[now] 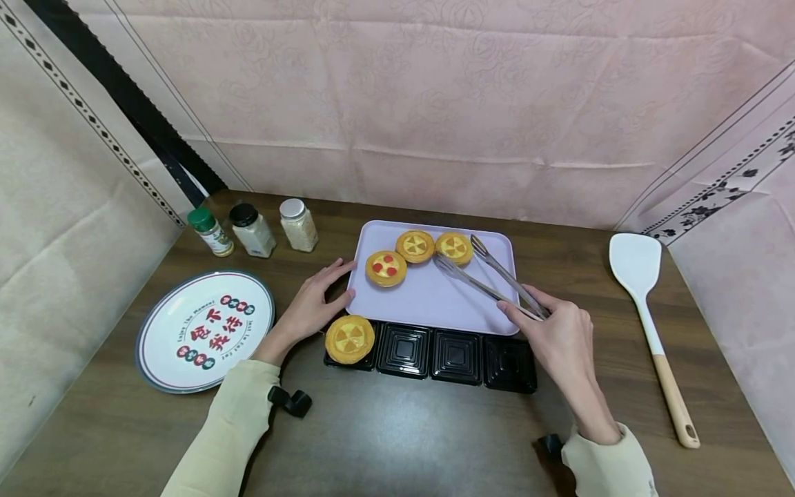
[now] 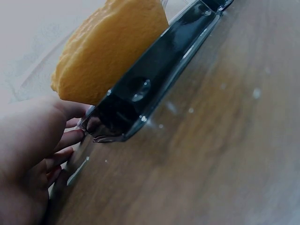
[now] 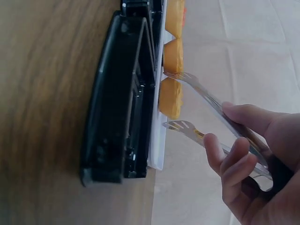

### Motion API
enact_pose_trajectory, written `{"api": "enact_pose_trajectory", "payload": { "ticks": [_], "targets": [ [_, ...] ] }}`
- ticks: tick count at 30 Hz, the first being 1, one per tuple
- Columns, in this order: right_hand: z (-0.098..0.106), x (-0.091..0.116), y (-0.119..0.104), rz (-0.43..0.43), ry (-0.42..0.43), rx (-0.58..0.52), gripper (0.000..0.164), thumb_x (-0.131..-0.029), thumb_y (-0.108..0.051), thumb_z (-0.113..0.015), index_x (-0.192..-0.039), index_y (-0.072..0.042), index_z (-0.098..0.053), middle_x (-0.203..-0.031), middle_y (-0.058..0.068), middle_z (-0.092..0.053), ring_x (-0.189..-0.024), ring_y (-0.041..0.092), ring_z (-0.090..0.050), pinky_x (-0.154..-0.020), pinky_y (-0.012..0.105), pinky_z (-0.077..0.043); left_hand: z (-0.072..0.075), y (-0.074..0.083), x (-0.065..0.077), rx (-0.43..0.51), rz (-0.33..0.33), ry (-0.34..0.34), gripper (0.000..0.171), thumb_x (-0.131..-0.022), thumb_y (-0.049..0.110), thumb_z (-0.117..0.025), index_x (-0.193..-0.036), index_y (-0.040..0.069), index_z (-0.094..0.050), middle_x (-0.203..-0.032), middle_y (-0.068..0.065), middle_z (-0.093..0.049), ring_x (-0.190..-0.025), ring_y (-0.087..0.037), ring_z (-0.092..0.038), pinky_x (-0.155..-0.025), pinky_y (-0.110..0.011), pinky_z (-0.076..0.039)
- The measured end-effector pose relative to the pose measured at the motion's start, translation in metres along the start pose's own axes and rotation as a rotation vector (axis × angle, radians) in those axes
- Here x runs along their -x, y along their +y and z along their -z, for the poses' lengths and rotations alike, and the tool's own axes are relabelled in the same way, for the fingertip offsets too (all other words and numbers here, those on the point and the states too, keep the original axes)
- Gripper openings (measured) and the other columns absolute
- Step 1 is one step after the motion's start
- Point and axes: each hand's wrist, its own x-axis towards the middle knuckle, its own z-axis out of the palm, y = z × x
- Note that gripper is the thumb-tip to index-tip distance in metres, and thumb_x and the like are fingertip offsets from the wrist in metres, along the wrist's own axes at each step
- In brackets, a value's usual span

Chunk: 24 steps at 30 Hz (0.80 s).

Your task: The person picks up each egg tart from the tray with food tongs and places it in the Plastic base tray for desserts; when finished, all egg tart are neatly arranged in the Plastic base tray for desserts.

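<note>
My right hand [image 1: 562, 338] grips metal tongs [image 1: 513, 284], whose spread tips stand on either side of a yellow-topped tart [image 1: 454, 247] on the lilac tray [image 1: 428, 304]. Two more tarts lie to its left on the tray, one plain yellow [image 1: 415, 246] and one with red dots [image 1: 386, 268]. At the tray's left edge my left hand [image 1: 313, 304] rests with fingers extended, touching the rim. A black compartment tray [image 1: 456, 355] lies along the near side; a tart [image 1: 350, 339] sits in its leftmost compartment. In the right wrist view the tongs [image 3: 220, 110] straddle the end tart [image 3: 170, 97].
A round white plate [image 1: 208, 331] with red lettering lies at left. Behind it stand a green-capped jar [image 1: 211, 232], a black-capped jar [image 1: 252, 230] and a silver-capped jar [image 1: 299, 225]. A white spatula [image 1: 649, 331] with a wooden handle lies at right. Pink cloth hangs behind.
</note>
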Motion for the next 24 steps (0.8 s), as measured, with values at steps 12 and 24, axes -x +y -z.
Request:
{"api": "enact_pose_trajectory", "payload": {
  "ticks": [12, 24],
  "targets": [
    [-0.004, 0.001, 0.002, 0.026, 0.005, -0.010, 0.047, -0.079, -0.043, -0.081, -0.112, -0.010, -0.076, -0.049, -0.002, -0.042, -0.040, 0.014, -0.033, -0.036, 0.030, -0.027, -0.001, -0.001, 0.000, -0.006, -0.011, 0.001, 0.055, -0.098, 0.031, -0.061, -0.149, 0.020, -0.044, -0.154, -0.012, -0.036, -0.143, -0.031, -0.027, -0.109, -0.063, -0.022],
    [0.019, -0.001, 0.000, -0.002, 0.002, -0.058, 0.048, -0.078, -0.050, -0.079, -0.112, -0.018, -0.077, -0.058, 0.001, -0.067, -0.046, 0.016, -0.054, -0.039, 0.029, -0.038, 0.000, 0.000, 0.000, 0.003, 0.005, -0.003, 0.055, -0.098, 0.030, -0.061, -0.149, 0.021, -0.044, -0.155, -0.011, -0.035, -0.143, -0.030, -0.027, -0.110, -0.062, -0.020]
  ]
}}
